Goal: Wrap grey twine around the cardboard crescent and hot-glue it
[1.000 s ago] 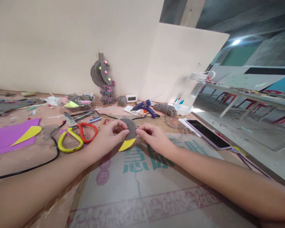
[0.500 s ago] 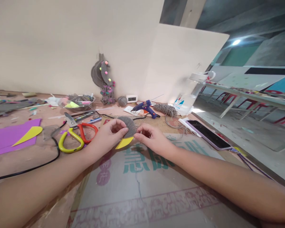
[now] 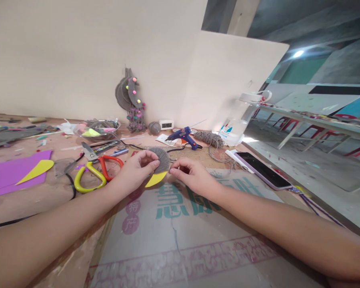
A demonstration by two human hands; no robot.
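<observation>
My left hand (image 3: 142,166) pinches a yellow disc (image 3: 156,179) by its left side. Grey yarn (image 3: 160,159) is wound over most of this disc, leaving a yellow segment bare along the lower edge. Just right of the disc, my right hand (image 3: 187,174) has thumb and fingertips pressed together on a thin grey yarn strand, which is hard to see. Farther back lies a loose skein of grey yarn (image 3: 210,139), its tail trailing toward the front. Both hands are above a printed, plastic-covered board (image 3: 216,236).
Scissors (image 3: 91,176) with yellow and red handles lie left, near purple sheets (image 3: 6,176) and a yellow cut piece (image 3: 37,171). Behind are a blue glue gun (image 3: 186,138), a bowl (image 3: 100,134) and a small clock (image 3: 166,124). A phone (image 3: 262,170) and water bottle (image 3: 237,120) are right.
The disc has turned and tilted in my left hand, so more of its yellow part shows. My right hand has shifted slightly, and a small gap separates it from the disc.
</observation>
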